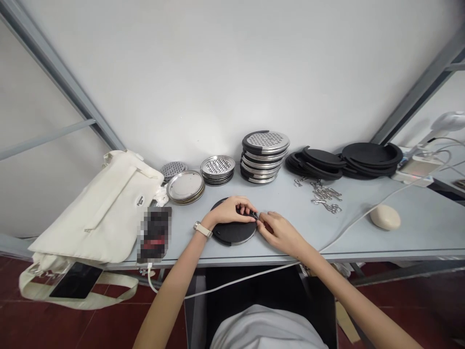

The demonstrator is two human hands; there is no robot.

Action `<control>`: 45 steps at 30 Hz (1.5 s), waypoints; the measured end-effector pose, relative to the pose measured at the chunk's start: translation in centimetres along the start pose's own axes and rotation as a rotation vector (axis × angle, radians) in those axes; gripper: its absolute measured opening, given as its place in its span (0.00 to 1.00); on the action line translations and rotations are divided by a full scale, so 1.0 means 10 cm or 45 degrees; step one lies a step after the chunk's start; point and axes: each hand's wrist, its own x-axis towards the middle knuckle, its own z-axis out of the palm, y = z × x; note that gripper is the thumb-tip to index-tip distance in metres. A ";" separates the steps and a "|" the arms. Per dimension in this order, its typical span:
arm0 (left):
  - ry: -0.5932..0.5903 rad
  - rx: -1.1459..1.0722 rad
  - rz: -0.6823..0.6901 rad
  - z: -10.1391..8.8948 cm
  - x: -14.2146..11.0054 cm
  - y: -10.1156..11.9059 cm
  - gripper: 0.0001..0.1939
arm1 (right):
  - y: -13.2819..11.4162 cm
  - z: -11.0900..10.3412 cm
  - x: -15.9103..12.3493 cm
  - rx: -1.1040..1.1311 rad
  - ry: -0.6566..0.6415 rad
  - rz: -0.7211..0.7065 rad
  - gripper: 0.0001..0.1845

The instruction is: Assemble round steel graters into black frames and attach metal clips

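Note:
A black round disc with a thin metal edge (235, 233) lies flat on the table in front of me. My left hand (232, 210) reaches over its top, with thumb and fingers closing at the disc's right edge around a small silver metal clip (256, 216). From the other side, my right hand (279, 231) pinches at the same clip, fingertips almost meeting those of the left. How the clip sits against the disc is partly hidden by the fingers. Similar loose silver metal clips (325, 193) lie in a pile to the right, beyond my right hand.
Stacks of round metal graters (218, 166), metal discs (186, 186) and black-rimmed graters (267, 141) stand along the wall. Black round covers (370, 154) are piled at right. A white cable (348, 226) crosses the table near a cream rounded object (385, 217). A white bag (98, 213) and phone (155, 235) lie left.

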 end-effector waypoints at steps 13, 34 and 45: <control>0.003 -0.009 -0.025 0.01 0.00 -0.01 0.13 | -0.01 -0.01 0.00 0.015 0.022 -0.009 0.08; 0.003 -0.029 0.013 0.00 0.00 -0.02 0.14 | -0.01 -0.02 0.00 -0.003 0.006 0.006 0.09; 0.010 -0.032 0.012 -0.01 -0.01 0.00 0.14 | 0.01 0.00 -0.01 -0.025 -0.025 0.023 0.11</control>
